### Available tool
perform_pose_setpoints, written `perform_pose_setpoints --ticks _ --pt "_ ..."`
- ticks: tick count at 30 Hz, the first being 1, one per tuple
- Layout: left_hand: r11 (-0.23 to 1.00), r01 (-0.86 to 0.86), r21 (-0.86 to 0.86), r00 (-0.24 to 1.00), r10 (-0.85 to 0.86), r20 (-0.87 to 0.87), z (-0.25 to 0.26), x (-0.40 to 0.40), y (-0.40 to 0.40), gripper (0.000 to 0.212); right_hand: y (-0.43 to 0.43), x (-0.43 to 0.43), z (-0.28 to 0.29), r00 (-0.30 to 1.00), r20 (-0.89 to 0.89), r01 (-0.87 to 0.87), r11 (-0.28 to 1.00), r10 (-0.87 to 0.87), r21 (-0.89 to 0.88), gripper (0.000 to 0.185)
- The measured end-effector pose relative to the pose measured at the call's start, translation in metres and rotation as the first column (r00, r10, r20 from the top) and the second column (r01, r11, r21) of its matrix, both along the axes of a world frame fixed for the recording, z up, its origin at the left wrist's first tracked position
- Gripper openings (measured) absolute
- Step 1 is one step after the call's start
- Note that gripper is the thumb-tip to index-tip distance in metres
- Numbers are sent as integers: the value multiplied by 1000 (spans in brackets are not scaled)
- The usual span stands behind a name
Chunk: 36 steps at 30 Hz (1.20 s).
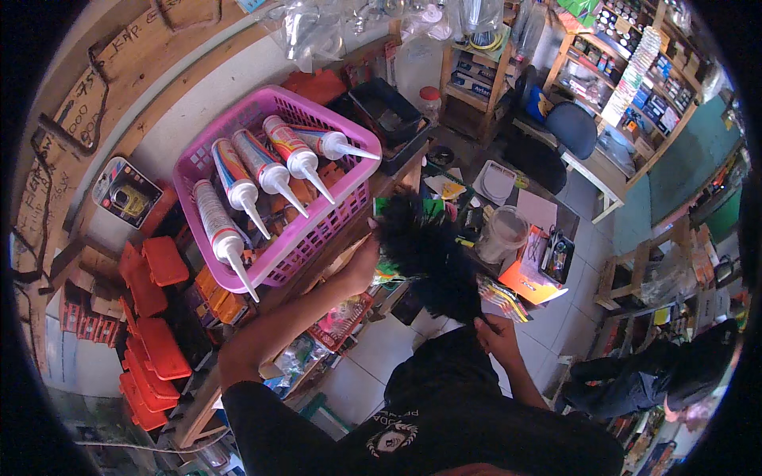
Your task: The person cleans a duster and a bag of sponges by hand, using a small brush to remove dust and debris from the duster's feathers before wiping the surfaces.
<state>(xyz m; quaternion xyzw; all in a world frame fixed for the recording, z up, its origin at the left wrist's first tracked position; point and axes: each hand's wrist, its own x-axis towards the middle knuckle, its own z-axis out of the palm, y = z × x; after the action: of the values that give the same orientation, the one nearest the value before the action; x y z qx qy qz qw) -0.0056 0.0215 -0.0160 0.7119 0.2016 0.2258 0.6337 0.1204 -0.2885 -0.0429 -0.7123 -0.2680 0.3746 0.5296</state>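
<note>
My right hand [499, 338] is curled around the lower end of a black feather duster [428, 256], whose fluffy plumes spread up and to the left. My left hand [364, 262] is beside the duster's plumes at the front of the wooden shelf; its fingers are partly hidden behind them, so its grip cannot be made out. Just above my left arm stands a pink plastic basket [303, 247] holding several sealant cartridges [225, 229] with long white nozzles, over orange items. A red basket [344, 324] of small goods sits lower, below my left forearm.
Orange plastic boxes [159, 345] hang or stack at the left, below a packaged padlock [128, 193]. Black bins [387, 110] stand behind the basket. A desk on the right bears a clear plastic jar [503, 233] and papers. Beyond are a dark chair [570, 130] and stocked shelves.
</note>
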Motion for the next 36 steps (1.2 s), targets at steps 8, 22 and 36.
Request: perform_pose_setpoints --ticks 8,22,36 --pt "994 -63 87 977 79 -197 20 4 -12 62 5 -3 15 998 40 39 999 -38 -36 33" --pt "985 72 -154 988 -91 -124 -33 1 2 52 12 -4 22 977 215 -1 1000 2 -3 30" --pt "983 104 -154 976 -131 -174 23 1 -21 68 27 -18 14 985 171 10 998 -22 70 36"
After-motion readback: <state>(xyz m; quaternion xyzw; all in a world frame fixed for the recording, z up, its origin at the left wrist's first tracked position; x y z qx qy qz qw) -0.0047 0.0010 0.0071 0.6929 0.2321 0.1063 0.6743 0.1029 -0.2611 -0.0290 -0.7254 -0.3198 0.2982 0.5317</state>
